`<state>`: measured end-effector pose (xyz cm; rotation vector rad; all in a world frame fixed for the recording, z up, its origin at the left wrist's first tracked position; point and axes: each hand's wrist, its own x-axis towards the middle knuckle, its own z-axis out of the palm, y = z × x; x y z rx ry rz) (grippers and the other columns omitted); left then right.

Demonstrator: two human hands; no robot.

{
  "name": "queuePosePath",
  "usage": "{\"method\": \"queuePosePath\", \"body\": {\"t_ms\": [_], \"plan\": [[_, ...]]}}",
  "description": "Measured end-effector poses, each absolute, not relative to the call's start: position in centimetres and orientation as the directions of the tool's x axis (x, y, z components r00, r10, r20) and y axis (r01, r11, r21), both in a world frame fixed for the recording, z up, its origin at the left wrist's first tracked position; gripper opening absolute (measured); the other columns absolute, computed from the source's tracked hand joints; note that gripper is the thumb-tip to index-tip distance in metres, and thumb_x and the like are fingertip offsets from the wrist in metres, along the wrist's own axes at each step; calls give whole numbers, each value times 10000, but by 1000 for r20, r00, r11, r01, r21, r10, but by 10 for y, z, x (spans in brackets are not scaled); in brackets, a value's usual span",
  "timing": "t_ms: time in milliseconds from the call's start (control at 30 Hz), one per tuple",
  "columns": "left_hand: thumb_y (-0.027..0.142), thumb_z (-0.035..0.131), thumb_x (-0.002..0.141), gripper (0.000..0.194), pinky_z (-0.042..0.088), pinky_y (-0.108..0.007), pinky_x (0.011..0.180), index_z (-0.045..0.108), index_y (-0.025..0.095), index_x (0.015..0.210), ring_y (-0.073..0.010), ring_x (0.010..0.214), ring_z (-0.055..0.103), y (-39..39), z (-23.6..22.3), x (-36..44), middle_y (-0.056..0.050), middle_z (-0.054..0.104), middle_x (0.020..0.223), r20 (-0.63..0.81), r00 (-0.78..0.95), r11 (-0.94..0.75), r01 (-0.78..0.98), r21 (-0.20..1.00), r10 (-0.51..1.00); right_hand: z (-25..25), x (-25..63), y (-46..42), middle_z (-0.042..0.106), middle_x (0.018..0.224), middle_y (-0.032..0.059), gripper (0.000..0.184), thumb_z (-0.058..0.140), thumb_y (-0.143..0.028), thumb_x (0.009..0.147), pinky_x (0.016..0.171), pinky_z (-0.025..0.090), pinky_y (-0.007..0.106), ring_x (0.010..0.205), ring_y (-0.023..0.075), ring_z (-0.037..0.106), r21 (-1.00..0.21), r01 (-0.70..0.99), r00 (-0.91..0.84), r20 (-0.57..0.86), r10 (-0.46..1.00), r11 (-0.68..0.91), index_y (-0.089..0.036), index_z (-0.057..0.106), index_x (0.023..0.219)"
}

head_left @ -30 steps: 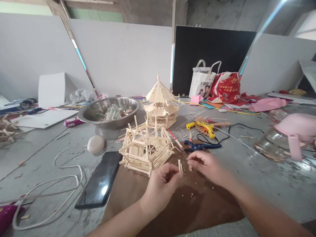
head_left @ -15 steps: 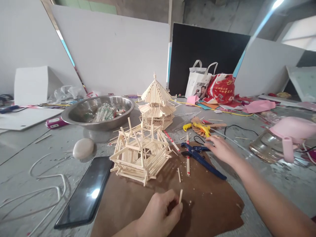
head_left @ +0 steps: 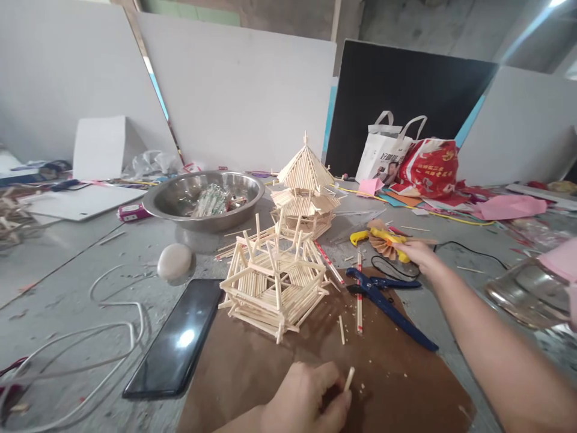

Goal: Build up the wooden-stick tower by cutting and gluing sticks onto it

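At bottom centre the left hand (head_left: 311, 397) pinches a short stick (head_left: 348, 379); above it, mid-frame, stands the open stick frame (head_left: 274, 282); right of centre, the right hand (head_left: 421, 255) touches the yellow glue gun (head_left: 400, 245), its grip partly hidden, beyond the blue cutter (head_left: 390, 300).

We've got a pale straw-coloured stick model (head_left: 277, 288) at 6 o'clock, and the little stick (head_left: 348, 379) down at 5 is the same shade. Both sit over our plain brown sheet (head_left: 234, 385). Our glue gun (head_left: 399, 245) at 3 is bright yellow, and the cutter (head_left: 396, 316) at 4 is dark blue. Up at 2 we've got a red bag (head_left: 433, 171) with gold-ish lettering, plus a white bag (head_left: 376, 153) with dark print. Our bowl (head_left: 157, 210) at 9 is silvery, and the phone (head_left: 169, 355) at 7 is glossy black.
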<state>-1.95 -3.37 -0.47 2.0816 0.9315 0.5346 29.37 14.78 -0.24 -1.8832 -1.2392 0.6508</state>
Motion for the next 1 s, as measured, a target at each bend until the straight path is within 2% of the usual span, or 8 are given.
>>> {"method": "queuePosePath", "body": {"t_ms": [200, 333, 400, 467, 533, 667, 867, 1000], "plan": [[142, 464, 701, 65, 285, -119, 408, 501, 147, 648, -48, 445, 398, -31, -14, -19, 14, 503, 516, 32, 655, -370, 385, 845, 755, 42, 272, 126, 500, 491, -32, 215, 615, -360, 558, 463, 480, 251, 441, 110, 518, -987, 154, 338, 18, 941, -37, -205, 466, 578], [141, 491, 709, 72, 325, -114, 435, 528, 146, 648, -54, 471, 449, -33, -16, -20, 0, 555, 552, 78, 653, -406, 370, 836, 754, 72, 238, 96, 533, 582, -55, 187, 641, -289, 545, 421, 437, 234, 421, 92, 515, -977, -48, 224, 191, 956, 206, -208, 498, 636], [146, 508, 716, 78, 330, -113, 429, 542, 146, 646, -53, 469, 467, -34, -16, -20, -2, 578, 571, 113, 660, -443, 358, 822, 743, 82, 218, 78, 611, 742, -21, 144, 616, -259, 625, 382, 394, 223, 401, 73, 499, -953, 6, 112, 301, 947, 303, -218, 550, 746], [147, 523, 719, 72, 321, -110, 407, 562, 144, 657, -47, 450, 470, -34, -14, -20, -1, 588, 571, 122, 664, -458, 359, 813, 738, 86, 199, 61, 632, 821, 3, 188, 593, -249, 681, 419, 411, 231, 432, 75, 508, -949, 116, -50, 290, 956, 294, -227, 581, 867], [146, 539, 714, 59, 317, -110, 396, 578, 142, 670, -46, 441, 475, -35, -13, -19, -1, 596, 570, 120, 663, -461, 367, 808, 739, 87, 184, 49, 633, 853, 18, 245, 600, -255, 692, 413, 415, 232, 442, 80, 506, -948, 189, -180, 223, 958, 257, -239, 582, 936], [156, 542, 718, 66, 321, -118, 389, 593, 153, 676, -50, 438, 482, -35, -13, -19, 0, 605, 573, 144, 653, -474, 363, 802, 744, 79, 165, 41, 630, 807, 26, 202, 626, -331, 683, 412, 430, 229, 462, 88, 490, -944, 290, -334, 55, 941, 158, -236, 604, 859], [165, 536, 730, 89, 344, -132, 415, 597, 136, 672, -63, 463, 504, -34, -15, -19, -21, 626, 586, 197, 660, -531, 353, 770, 725, 74, 156, 37, 608, 640, 12, 323, 531, -489, 733, 532, 446, 271, 521, 124, 514, -847, 528, -384, -169, 908, 66, -205, 631, 850], [179, 531, 741, 109, 348, -136, 418, 592, 133, 664, -69, 467, 513, -34, -16, -19, -26, 623, 572, 212, 670, -557, 352, 752, 711, 71, 152, 36, 593, 592, 2, 362, 516, -493, 741, 508, 433, 258, 483, 121, 503, -794, 603, -347, -171, 922, 80, -178, 622, 884]]}}
